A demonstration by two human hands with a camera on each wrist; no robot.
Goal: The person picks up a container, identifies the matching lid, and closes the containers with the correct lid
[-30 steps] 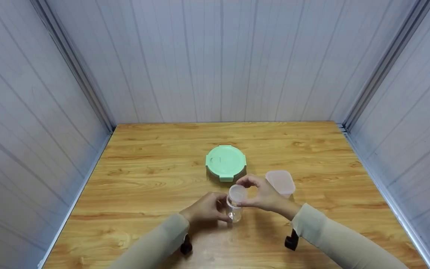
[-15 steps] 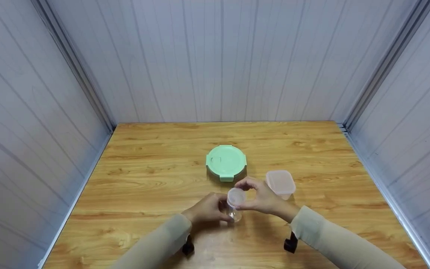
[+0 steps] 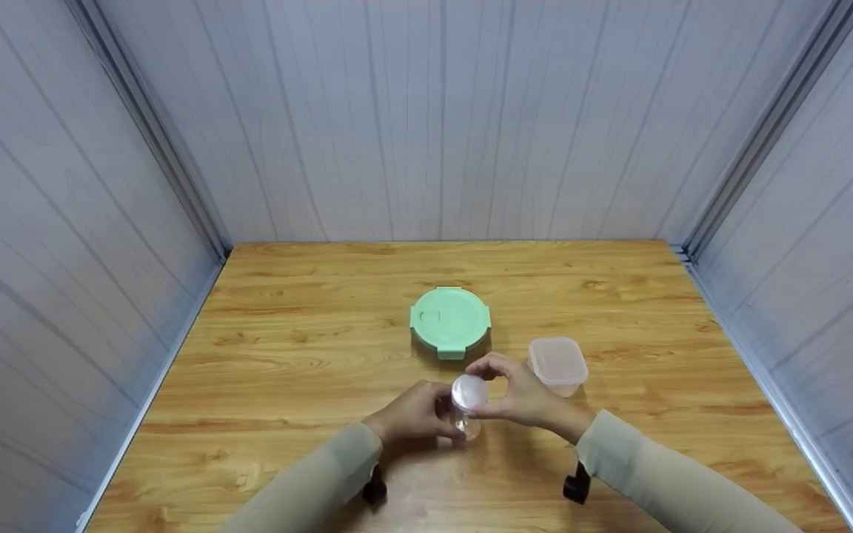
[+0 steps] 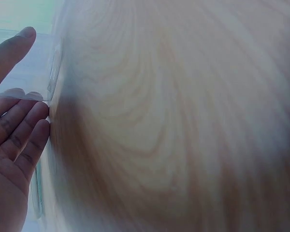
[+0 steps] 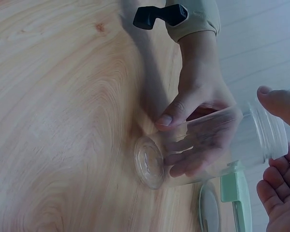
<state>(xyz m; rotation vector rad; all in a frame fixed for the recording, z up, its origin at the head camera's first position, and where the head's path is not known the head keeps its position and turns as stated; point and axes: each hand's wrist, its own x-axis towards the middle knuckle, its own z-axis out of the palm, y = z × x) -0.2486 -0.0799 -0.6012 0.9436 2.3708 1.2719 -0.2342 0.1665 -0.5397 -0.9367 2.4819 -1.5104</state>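
Note:
A clear, empty-looking jar stands upright on the table, with a whitish round lid over its mouth. My left hand grips the jar's body from the left, thumb on the near side and fingers round the far side. From the right, my right hand pinches the lid's edge between thumb and fingers. In the right wrist view the lid sits at the threaded neck of the jar, and the left fingers show through the clear wall.
Behind the jar stands a round container with a mint-green clip lid. A square translucent container with a pinkish lid is just beyond the right hand. Panelled walls enclose the wooden table at the back and both sides.
The right hand has brought the lid down from a tilted position over the jar's mouth onto the neck. The left hand keeps its grip on the jar in nearly the same place.

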